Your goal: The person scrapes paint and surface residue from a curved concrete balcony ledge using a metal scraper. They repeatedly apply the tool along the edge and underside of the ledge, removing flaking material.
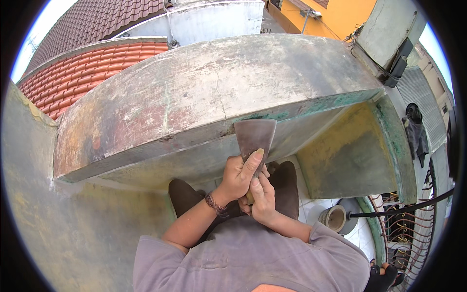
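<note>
Both my hands grip one broad paint scraper point(253, 136), its grey metal blade flaring toward the far end. My left hand point(237, 173) is closed around the lower blade and neck, thumb laid along the flat of the blade. Just below and to the right, my right hand point(263, 199) is closed around the handle, which the fingers mostly hide. The blade's wide edge is at the near lower edge of a worn concrete parapet point(189, 82); whether it touches cannot be made out. Green paint remains point(316, 104) run along that edge.
A stained wall point(44, 209) stands at the left, a yellowish wall panel point(345, 155) at the right. On the tiled floor sits a round pot point(333, 218) near a curved metal railing point(404, 228). Dark cloth point(415, 131) hangs at the far right. Tiled roofs point(92, 68) lie beyond the parapet.
</note>
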Available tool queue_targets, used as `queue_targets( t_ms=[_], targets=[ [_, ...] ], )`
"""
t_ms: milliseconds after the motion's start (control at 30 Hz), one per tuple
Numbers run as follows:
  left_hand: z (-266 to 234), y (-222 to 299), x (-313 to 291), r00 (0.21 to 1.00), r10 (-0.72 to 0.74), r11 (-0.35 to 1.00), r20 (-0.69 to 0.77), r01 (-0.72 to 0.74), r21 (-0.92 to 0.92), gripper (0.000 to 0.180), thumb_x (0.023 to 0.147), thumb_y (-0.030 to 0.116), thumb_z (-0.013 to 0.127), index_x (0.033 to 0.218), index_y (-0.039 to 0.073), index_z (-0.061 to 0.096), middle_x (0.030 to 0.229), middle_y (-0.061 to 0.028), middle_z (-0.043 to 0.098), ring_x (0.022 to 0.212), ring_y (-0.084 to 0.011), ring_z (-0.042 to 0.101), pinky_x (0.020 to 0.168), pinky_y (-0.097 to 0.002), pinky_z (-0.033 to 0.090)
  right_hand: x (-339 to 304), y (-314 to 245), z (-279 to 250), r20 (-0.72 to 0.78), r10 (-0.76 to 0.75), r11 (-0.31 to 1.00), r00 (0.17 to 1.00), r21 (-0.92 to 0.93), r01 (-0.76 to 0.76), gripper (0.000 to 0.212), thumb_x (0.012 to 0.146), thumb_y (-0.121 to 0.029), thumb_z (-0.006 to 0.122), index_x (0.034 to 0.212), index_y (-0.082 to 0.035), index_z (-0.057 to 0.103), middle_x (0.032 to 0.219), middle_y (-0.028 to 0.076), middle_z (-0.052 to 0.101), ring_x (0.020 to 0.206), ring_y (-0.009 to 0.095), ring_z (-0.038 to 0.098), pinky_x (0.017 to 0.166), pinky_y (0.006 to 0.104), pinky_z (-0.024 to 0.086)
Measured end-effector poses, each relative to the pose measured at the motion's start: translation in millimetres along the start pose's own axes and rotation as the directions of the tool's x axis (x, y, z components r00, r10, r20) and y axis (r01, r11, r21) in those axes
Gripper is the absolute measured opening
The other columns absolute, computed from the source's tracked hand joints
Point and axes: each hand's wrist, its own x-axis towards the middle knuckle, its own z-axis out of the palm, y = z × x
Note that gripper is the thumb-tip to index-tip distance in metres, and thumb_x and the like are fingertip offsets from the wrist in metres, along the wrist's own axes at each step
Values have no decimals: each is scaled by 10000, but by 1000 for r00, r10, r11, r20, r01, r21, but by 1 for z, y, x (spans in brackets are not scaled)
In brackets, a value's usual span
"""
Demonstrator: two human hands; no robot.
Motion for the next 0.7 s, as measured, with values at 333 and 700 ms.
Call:
queue_targets(
  t_ms=[333, 700],
  targets=[
    [1, 3, 0, 1000, -15, 1000, -2, 15, -7, 501, 1016, 386, 452, 762, 2, 649, 667, -97, 660, 607, -124, 615, 555, -265, 491, 0, -1, 1, 2, 15, 999, 1000, 34, -15, 302, 1044, -289, 366, 1086, -16, 488, 625, 33, 492, 412, 88, 425, 362, 217, 342],
    [-4, -1, -3, 999, 44, 999, -17, -44, 7, 506, 1018, 387, 446, 765, -3, 645, 664, -106, 660, 593, -132, 622, 533, -274, 498, -1, 1, 5, 10, -22, 1000, 1000, -9, 22, 308, 1044, -284, 373, 1097, -7, 496, 646, 24, 499, 420, 77, 421, 368, 214, 349]
  ],
)
